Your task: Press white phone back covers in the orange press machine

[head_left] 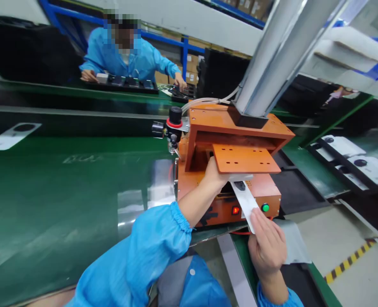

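Note:
In front of me stands an orange bench press (204, 117), with a slotted orange plate (246, 158) hanging under its top. My left hand (214, 172) reaches in beneath that plate, its fingers hidden by it. A slim white panel (245, 201) with a black oval part near its far end slants out from under the plate. My right hand (268, 243) grips the near end of this panel, fingers on top. A glossy clear piece (240, 177) shows just under the plate's front edge.
A red switch (235, 210) and a green button (265, 207) sit on the press's front. Another white panel (11, 135) lies far left on the green bench (64, 204). White panels (370, 168) rest in black trays at right. A co-worker (128, 55) sits opposite.

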